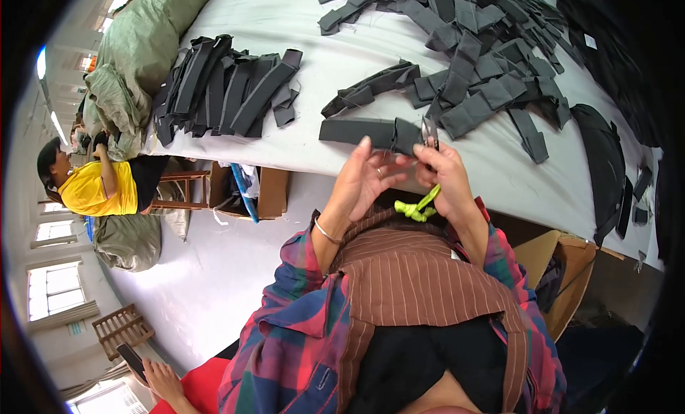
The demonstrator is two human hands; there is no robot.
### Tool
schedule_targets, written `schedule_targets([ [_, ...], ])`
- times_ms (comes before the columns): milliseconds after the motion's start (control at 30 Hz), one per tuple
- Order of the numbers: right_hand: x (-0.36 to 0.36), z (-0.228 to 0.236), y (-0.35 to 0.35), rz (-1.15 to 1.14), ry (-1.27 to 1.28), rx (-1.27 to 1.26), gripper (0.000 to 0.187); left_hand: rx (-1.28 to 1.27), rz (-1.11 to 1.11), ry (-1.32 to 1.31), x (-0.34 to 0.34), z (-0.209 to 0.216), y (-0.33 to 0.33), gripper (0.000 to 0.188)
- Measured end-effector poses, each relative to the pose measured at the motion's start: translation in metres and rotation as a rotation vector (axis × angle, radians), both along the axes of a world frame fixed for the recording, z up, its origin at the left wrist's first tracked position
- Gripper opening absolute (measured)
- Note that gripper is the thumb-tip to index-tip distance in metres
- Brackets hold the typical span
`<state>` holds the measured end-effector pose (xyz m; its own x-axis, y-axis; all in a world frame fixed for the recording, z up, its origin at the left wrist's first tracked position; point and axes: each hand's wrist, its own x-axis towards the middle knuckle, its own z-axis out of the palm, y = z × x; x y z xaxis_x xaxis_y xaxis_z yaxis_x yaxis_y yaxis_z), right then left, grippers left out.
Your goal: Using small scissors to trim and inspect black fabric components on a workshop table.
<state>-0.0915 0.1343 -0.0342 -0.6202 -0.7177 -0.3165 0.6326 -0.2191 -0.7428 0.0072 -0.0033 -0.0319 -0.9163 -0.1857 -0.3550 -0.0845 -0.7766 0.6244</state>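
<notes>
A dark grey folded fabric strip [357,131] lies along the near edge of the white table, just beyond my hands. My left hand [365,177] is open below it, palm turned up and fingers apart, with the thumb tip close to the strip's lower edge. My right hand [448,175] is closed around small metal thread snips [429,130], whose blades point away from me at the strip's right end. From the right hand hangs a knotted bright yellow-green cord [419,210]. Another folded strip [371,88] rests just behind the first.
A loose heap of dark strips [478,64] covers the table's right side; a neater stack [225,86] sits left. A black bag [598,164] lies at the right edge. Cardboard boxes [273,193] stand below. A person in yellow [107,185] sits at left; another person's hand [164,382] holds a phone.
</notes>
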Motion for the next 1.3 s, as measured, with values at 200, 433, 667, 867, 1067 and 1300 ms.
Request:
schedule_targets([
  [200,0.028,0.002,-0.006,0.196,0.024,0.045,0.010,-0.041,0.369,0.053,-0.002,-0.003,-0.009,0.047],
  [433,0.008,-0.007,-0.004,0.123,0.557,0.196,0.026,-0.295,0.420,0.036,0.001,-0.009,-0.025,0.047],
  [667,-0.010,0.004,-0.024,0.079,0.803,0.166,0.026,-0.249,0.391,-0.019,0.000,0.011,-0.032,0.064],
  [867,-0.004,-0.011,-0.046,0.244,0.553,0.147,0.025,-0.316,0.312,-0.033,0.004,0.016,-0.029,0.067],
  [1067,-0.005,0.001,-0.052,0.312,0.349,0.057,0.027,-0.324,0.325,-0.026,0.005,0.018,-0.026,0.065],
  [1300,0.000,-0.007,-0.055,0.188,0.470,-0.028,0.025,-0.146,0.423,-0.022,0.004,0.016,-0.029,0.060],
])
